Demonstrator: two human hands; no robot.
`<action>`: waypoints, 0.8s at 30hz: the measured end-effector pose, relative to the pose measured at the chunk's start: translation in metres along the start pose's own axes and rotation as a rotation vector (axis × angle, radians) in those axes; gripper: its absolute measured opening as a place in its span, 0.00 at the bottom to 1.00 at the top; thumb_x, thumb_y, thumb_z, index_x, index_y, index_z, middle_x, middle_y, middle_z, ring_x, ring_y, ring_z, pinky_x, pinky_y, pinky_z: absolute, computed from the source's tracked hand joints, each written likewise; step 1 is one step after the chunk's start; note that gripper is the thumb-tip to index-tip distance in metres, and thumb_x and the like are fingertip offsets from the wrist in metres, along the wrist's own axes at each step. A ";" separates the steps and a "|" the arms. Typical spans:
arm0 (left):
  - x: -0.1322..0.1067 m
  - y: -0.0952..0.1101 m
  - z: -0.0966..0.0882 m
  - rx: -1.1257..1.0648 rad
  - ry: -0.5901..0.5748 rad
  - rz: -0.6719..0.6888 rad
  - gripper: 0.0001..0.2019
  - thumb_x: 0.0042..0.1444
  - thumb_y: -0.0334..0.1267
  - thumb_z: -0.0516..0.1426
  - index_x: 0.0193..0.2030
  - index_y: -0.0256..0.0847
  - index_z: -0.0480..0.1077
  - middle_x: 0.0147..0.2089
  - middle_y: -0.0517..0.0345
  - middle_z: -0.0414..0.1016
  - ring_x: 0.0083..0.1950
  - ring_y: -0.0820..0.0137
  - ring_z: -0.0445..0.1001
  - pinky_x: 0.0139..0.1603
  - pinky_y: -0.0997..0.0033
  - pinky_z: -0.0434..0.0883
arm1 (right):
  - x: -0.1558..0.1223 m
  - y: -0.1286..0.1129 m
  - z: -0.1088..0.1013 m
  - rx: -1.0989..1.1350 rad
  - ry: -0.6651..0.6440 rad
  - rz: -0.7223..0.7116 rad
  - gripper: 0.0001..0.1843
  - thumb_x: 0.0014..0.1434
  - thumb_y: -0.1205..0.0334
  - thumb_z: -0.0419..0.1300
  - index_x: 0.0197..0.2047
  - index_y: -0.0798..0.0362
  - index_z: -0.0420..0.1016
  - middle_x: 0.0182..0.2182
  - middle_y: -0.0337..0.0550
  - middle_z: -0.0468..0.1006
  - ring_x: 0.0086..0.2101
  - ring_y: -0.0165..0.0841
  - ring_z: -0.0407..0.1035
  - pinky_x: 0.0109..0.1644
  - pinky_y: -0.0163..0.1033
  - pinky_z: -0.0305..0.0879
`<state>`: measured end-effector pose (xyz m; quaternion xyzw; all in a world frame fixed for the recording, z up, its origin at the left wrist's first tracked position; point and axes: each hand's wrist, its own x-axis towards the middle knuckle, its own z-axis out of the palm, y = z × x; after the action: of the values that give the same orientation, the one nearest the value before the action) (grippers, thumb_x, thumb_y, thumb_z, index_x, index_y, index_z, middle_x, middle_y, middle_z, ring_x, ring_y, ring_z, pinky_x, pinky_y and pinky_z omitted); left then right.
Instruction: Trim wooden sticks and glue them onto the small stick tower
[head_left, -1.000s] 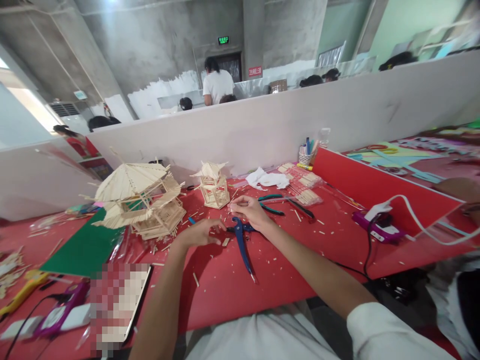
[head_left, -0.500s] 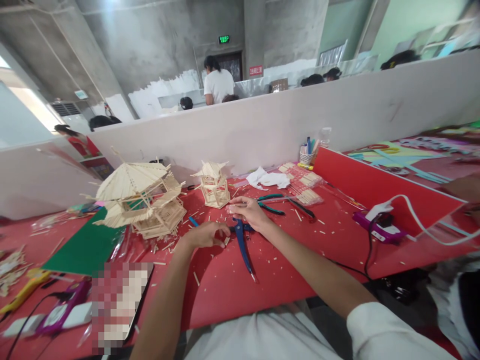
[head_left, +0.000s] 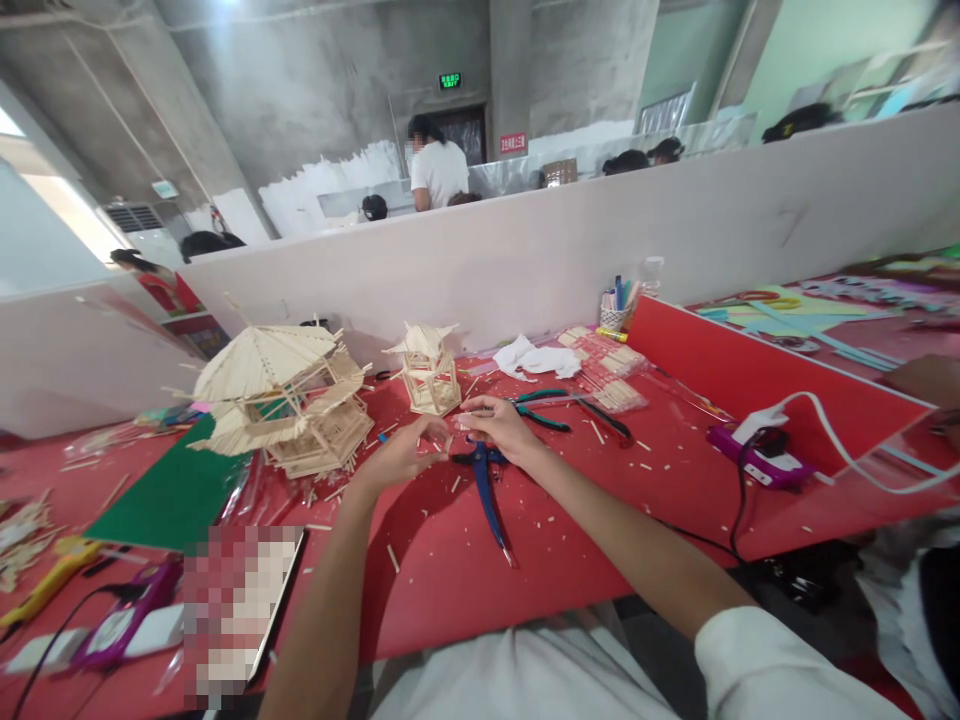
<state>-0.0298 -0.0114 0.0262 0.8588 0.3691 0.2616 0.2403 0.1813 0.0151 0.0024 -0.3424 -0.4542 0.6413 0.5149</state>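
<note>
My left hand [head_left: 405, 455] is over the table's middle, fingers curved and thumb apart, with no object visible between them. Close by on its right, my right hand [head_left: 501, 424] has its thumb and fingertips pinched together; whatever they hold is too small to make out. Below both hands lies a pair of blue-handled pliers or cutters [head_left: 487, 495], its head partly hidden by my right hand. Just beyond the hands stands a small pavilion model of wooden sticks [head_left: 431, 385]. A larger stick pavilion [head_left: 289, 395] with a wide roof is at the left.
Stick offcuts litter the red tabletop [head_left: 570, 560]. Teal-handled pliers [head_left: 551, 425], white tissue [head_left: 534, 357] and bagged sticks [head_left: 611, 375] lie at the right. A red board [head_left: 765, 385] stands behind a purple power strip [head_left: 757, 458]. A green board [head_left: 169, 490] lies left.
My left hand has moved up and slightly right, away from a small stick piece on the table and closer to my right hand. My right hand has barely moved.
</note>
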 end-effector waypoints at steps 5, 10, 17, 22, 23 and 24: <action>0.004 0.003 0.007 0.158 0.197 -0.002 0.17 0.60 0.42 0.58 0.53 0.42 0.63 0.51 0.52 0.74 0.51 0.66 0.74 0.54 0.63 0.70 | 0.000 0.008 0.003 -0.005 -0.022 0.001 0.22 0.37 0.59 0.75 0.35 0.55 0.76 0.24 0.38 0.79 0.23 0.25 0.71 0.25 0.27 0.69; 0.008 0.002 0.015 0.253 0.207 0.002 0.17 0.62 0.43 0.55 0.55 0.42 0.62 0.51 0.51 0.75 0.52 0.65 0.74 0.55 0.62 0.70 | 0.000 0.012 0.004 -0.017 -0.044 -0.011 0.24 0.37 0.57 0.75 0.38 0.55 0.76 0.27 0.39 0.79 0.23 0.25 0.71 0.25 0.27 0.70; 0.009 -0.001 0.019 0.369 0.216 0.090 0.16 0.62 0.40 0.56 0.56 0.42 0.63 0.52 0.49 0.74 0.54 0.63 0.73 0.56 0.60 0.70 | 0.000 0.016 0.005 -0.091 -0.043 -0.022 0.22 0.38 0.60 0.74 0.39 0.54 0.77 0.30 0.41 0.81 0.25 0.28 0.74 0.26 0.29 0.71; 0.010 0.007 0.020 0.450 0.163 0.137 0.16 0.64 0.38 0.53 0.58 0.41 0.62 0.52 0.46 0.73 0.57 0.60 0.71 0.57 0.59 0.69 | 0.000 0.018 0.005 -0.126 -0.040 -0.021 0.20 0.40 0.63 0.73 0.39 0.53 0.77 0.31 0.42 0.82 0.26 0.30 0.75 0.26 0.30 0.71; 0.010 0.008 0.020 0.463 0.160 0.140 0.16 0.64 0.38 0.53 0.58 0.41 0.62 0.53 0.45 0.73 0.57 0.60 0.71 0.57 0.58 0.69 | 0.000 0.018 0.005 -0.121 -0.046 -0.023 0.20 0.40 0.63 0.72 0.39 0.53 0.77 0.32 0.42 0.82 0.27 0.30 0.75 0.26 0.30 0.71; 0.010 0.008 0.020 0.475 0.158 0.143 0.17 0.64 0.39 0.53 0.59 0.41 0.61 0.52 0.45 0.73 0.57 0.59 0.71 0.58 0.58 0.68 | 0.000 0.018 0.006 -0.114 -0.053 -0.025 0.20 0.40 0.63 0.72 0.39 0.53 0.77 0.32 0.42 0.82 0.27 0.30 0.75 0.26 0.30 0.71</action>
<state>-0.0071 -0.0133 0.0183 0.8920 0.3761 0.2500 -0.0170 0.1696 0.0131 -0.0127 -0.3487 -0.5077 0.6167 0.4902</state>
